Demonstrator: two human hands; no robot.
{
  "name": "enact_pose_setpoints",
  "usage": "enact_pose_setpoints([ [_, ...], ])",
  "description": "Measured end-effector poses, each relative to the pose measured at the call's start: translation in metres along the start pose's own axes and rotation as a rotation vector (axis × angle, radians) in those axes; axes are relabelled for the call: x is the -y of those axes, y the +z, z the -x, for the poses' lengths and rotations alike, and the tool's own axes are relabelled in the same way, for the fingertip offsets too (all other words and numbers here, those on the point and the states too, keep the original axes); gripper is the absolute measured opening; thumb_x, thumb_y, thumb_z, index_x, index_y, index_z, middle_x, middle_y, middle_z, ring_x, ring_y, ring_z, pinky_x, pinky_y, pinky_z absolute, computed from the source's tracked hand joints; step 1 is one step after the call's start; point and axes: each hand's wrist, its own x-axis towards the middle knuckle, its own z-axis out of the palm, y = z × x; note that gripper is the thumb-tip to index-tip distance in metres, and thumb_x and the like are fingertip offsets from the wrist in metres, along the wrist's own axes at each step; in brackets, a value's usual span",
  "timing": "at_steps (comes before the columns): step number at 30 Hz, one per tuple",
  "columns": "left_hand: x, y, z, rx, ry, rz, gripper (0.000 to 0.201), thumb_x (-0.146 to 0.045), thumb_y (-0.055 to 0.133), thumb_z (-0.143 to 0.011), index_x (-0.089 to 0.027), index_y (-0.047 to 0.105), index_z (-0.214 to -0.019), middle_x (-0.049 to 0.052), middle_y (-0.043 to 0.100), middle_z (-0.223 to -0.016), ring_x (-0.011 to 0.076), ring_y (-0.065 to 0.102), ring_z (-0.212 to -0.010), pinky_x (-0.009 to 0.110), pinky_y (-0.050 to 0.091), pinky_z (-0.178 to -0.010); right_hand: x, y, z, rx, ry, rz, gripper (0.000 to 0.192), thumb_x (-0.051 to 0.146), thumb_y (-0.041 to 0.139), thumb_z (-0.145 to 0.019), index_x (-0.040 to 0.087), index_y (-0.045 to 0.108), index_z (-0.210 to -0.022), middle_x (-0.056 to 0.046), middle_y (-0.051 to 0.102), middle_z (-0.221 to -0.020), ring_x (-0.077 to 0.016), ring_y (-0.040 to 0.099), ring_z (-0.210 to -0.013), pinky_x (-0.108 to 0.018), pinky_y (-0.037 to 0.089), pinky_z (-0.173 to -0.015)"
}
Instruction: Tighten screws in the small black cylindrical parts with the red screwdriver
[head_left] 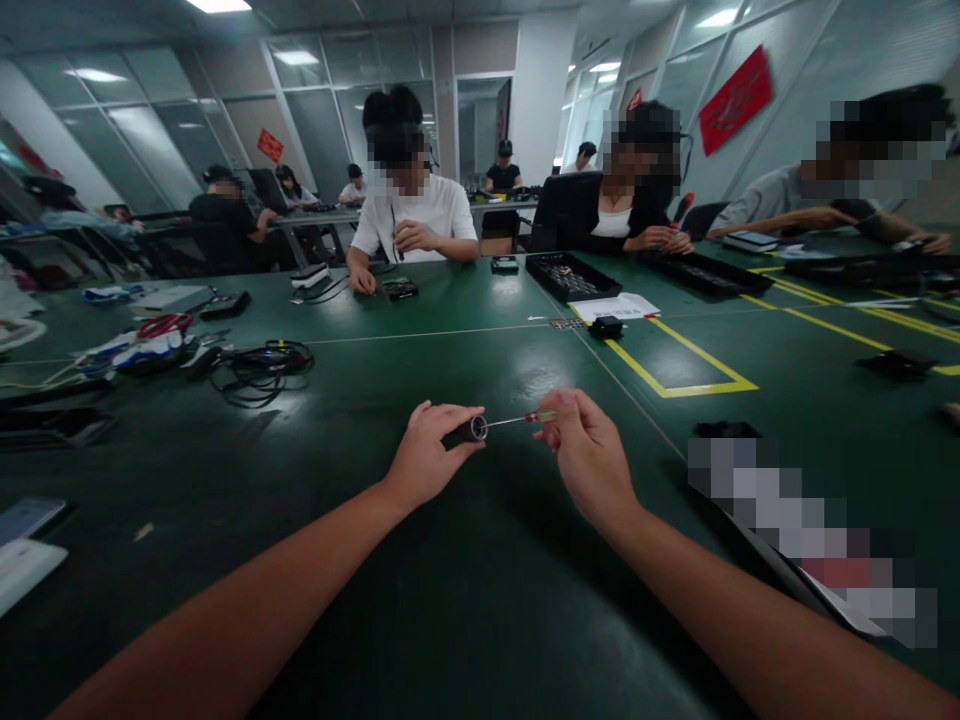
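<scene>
Over a green table (480, 620): left hand (424, 460) pinching what looks like a small dark cylinder (469, 431), right hand (589, 455) gripping a slim screwdriver (517, 420), tip meeting it.

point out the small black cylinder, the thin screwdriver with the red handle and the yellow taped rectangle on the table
small black cylindrical part (466, 432), head view, on its dark side just behind the silvery end face
thin screwdriver with red handle (506, 421), head view, on the bare metal shaft
yellow taped rectangle (705, 388), head view, on its near edge

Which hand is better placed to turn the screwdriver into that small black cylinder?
Probably right: the right hand already pinches the screwdriver by its red handle, tip at the small black cylinder, which the left hand steadies.
</scene>
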Motion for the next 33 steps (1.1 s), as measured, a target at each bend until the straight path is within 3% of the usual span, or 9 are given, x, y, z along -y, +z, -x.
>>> enact_pose_setpoints([
  [6, 0.002, 0.001, 0.001, -0.006, -0.003, -0.008, 0.044, -0.023, 0.079, -0.085, -0.031, 0.069, -0.127, 0.005, 0.074, -0.125, 0.0263, 0.066, -0.12, 0.065, 0.026, -0.119, 0.004, 0.0, 0.005, -0.032, -0.074, 0.005, 0.022, 0.044, 0.06, -0.095, 0.023, 0.064, -0.101, -0.002, 0.069, -0.084, -0.0195, 0.065, -0.078, -0.036, 0.052, -0.074],
  [10, 0.0, 0.0, 0.001, 0.004, 0.002, -0.019, 0.044, -0.024, 0.08, -0.085, -0.03, 0.069, -0.127, 0.005, 0.075, -0.124, 0.0265, 0.067, -0.119, 0.065, 0.027, -0.119, 0.001, 0.001, 0.004, -0.038, -0.055, 0.037, 0.021, 0.044, 0.057, -0.096, 0.024, 0.065, -0.099, -0.003, 0.069, -0.085, -0.0205, 0.065, -0.08, -0.038, 0.051, -0.078],
  [12, -0.002, -0.001, 0.0, -0.007, 0.026, -0.028, 0.043, -0.024, 0.079, -0.086, -0.029, 0.069, -0.128, 0.006, 0.074, -0.124, 0.026, 0.067, -0.118, 0.064, 0.028, -0.119, -0.004, 0.002, 0.0, -0.072, 0.041, -0.065, 0.02, 0.042, 0.057, -0.096, 0.024, 0.064, -0.092, -0.002, 0.067, -0.081, -0.0198, 0.063, -0.076, -0.038, 0.052, -0.078],
  [15, -0.005, -0.002, -0.001, -0.03, 0.061, -0.059, 0.043, -0.022, 0.076, -0.088, -0.028, 0.068, -0.13, 0.006, 0.073, -0.126, 0.0251, 0.066, -0.12, 0.062, 0.029, -0.119, -0.013, 0.0, -0.009, -0.032, 0.436, -0.401, 0.024, 0.04, 0.059, -0.093, 0.023, 0.059, -0.077, 0.001, 0.057, -0.065, -0.0172, 0.055, -0.06, -0.037, 0.055, -0.067],
  [17, -0.005, -0.003, -0.002, -0.007, 0.042, -0.072, 0.042, -0.022, 0.076, -0.089, -0.028, 0.068, -0.129, 0.007, 0.073, -0.126, 0.0255, 0.066, -0.12, 0.062, 0.029, -0.119, -0.016, -0.001, -0.014, -0.075, 0.544, -0.487, 0.024, 0.035, 0.061, -0.091, 0.022, 0.057, -0.072, 0.002, 0.054, -0.062, -0.0149, 0.052, -0.055, -0.034, 0.054, -0.062],
  [21, -0.001, -0.002, -0.002, 0.039, -0.006, -0.075, 0.043, -0.023, 0.076, -0.088, -0.03, 0.068, -0.13, 0.006, 0.073, -0.128, 0.0267, 0.065, -0.123, 0.064, 0.028, -0.119, -0.017, 0.001, -0.014, -0.162, 0.411, -0.47, 0.018, 0.033, 0.064, -0.09, 0.022, 0.06, -0.076, 0.002, 0.058, -0.065, -0.0137, 0.055, -0.059, -0.029, 0.053, -0.062],
  [26, 0.001, -0.003, -0.001, 0.026, -0.002, -0.044, 0.043, -0.023, 0.076, -0.089, -0.029, 0.068, -0.13, 0.006, 0.073, -0.127, 0.0259, 0.065, -0.122, 0.062, 0.03, -0.119, -0.014, 0.003, -0.01, -0.151, 0.254, -0.303, 0.021, 0.043, 0.067, -0.087, 0.023, 0.062, -0.082, 0.003, 0.061, -0.07, -0.0152, 0.059, -0.065, -0.032, 0.055, -0.065],
  [33, -0.001, -0.004, 0.0, 0.012, 0.024, -0.036, 0.043, -0.027, 0.077, -0.088, -0.029, 0.067, -0.13, 0.006, 0.073, -0.126, 0.0259, 0.065, -0.121, 0.063, 0.027, -0.119, -0.013, 0.003, -0.008, -0.105, 0.148, -0.161, 0.028, 0.051, 0.061, -0.09, 0.023, 0.061, -0.088, 0.001, 0.065, -0.078, -0.0168, 0.062, -0.07, -0.035, 0.054, -0.07],
])
